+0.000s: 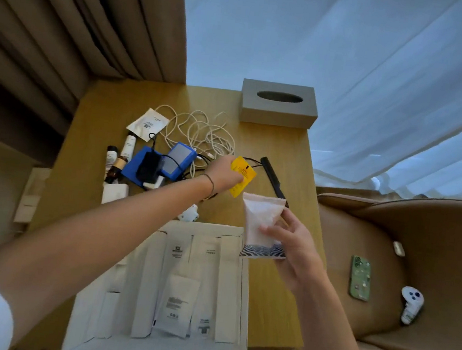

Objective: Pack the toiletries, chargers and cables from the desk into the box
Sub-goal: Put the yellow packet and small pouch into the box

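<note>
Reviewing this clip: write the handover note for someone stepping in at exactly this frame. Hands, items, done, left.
Left hand: reaching across the desk, gripping the yellow packet.
Right hand: holding the white pouch with a zebra-print bottom, just beside the box.
Done: several white sachets already lie in the box.
Left on the desk: tangled white cable, blue power packs with a black adapter, small bottles, a white sachet, black comb, white plug.
Next, probably: drop both held items in, then gather the rest.
</note>
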